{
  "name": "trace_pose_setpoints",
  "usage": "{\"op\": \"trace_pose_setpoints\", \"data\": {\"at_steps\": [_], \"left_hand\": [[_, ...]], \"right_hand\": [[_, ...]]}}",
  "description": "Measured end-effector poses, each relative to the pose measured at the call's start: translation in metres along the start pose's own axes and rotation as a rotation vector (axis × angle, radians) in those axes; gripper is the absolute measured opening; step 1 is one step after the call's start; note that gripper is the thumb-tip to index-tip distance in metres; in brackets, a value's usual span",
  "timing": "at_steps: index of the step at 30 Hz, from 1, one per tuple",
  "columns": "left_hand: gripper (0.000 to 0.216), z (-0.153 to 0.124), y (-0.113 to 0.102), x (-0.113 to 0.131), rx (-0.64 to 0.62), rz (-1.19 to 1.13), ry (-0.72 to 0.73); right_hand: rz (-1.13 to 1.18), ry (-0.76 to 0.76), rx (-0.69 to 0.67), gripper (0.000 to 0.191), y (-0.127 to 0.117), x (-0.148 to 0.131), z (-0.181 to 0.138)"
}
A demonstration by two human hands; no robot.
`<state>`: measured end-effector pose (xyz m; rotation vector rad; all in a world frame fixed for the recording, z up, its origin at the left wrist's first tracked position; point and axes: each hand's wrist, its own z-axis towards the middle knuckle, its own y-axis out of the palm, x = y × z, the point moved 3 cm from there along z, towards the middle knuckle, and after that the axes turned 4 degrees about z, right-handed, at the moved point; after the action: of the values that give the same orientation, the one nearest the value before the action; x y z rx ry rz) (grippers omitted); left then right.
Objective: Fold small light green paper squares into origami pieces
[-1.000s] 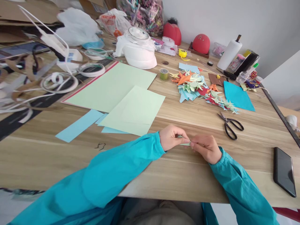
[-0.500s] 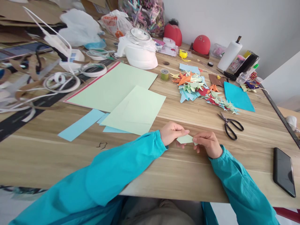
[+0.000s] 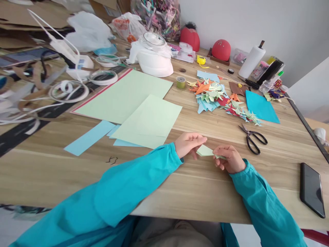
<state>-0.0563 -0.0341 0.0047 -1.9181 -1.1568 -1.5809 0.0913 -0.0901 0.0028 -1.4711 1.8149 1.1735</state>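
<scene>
A small folded piece of pale green paper [image 3: 205,151] is held above the table, pinched near its right end by my right hand [image 3: 229,159]. Part of it shows beyond the right fingertips. My left hand [image 3: 189,144] is at the paper's left end, thumb and fingers apart around that edge; whether a fingertip touches it is hard to tell. Pale green sheets [image 3: 151,120] lie left of my hands, over some blue paper. Black-handled scissors [image 3: 253,139] rest right of my right hand, blades partly apart.
Several folded paper cranes [image 3: 213,94] in mixed colours are piled behind my hands. A thread spool [image 3: 180,82] stands nearby. A phone [image 3: 312,188] lies at the right, a turquoise sheet [image 3: 262,106] behind the scissors. White cables [image 3: 69,91] tangle at the left.
My left hand has loosened from the folded paper, its thumb lifting off. My right hand has shifted slightly right, and more of the paper's left part shows.
</scene>
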Motion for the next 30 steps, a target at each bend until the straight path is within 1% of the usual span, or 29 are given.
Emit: {"op": "trace_pose_setpoints", "data": {"at_steps": [4, 6, 17, 22, 26, 30], "left_hand": [[0.053, -0.001, 0.007, -0.006, -0.108, -0.058, -0.086], [0.056, -0.002, 0.009, -0.008, -0.130, -0.078, -0.100], [0.047, -0.003, 0.009, -0.011, -0.125, -0.084, -0.091], [0.051, -0.002, 0.011, -0.011, -0.168, -0.101, -0.111], [0.056, -0.002, 0.014, -0.013, -0.186, -0.097, -0.050], [0.051, -0.001, 0.015, -0.017, -0.193, -0.113, 0.000]], "right_hand": [[-0.032, -0.005, -0.006, 0.015, 0.000, 0.001, 0.001], [-0.054, -0.001, -0.012, 0.016, 0.000, 0.001, 0.000], [-0.099, -0.008, -0.042, 0.022, 0.001, 0.000, -0.001], [-0.101, -0.025, -0.061, 0.021, 0.001, 0.001, 0.000], [-0.154, -0.074, -0.118, 0.021, 0.001, 0.003, 0.000], [-0.259, -0.135, -0.133, 0.024, 0.004, 0.001, -0.003]]}}
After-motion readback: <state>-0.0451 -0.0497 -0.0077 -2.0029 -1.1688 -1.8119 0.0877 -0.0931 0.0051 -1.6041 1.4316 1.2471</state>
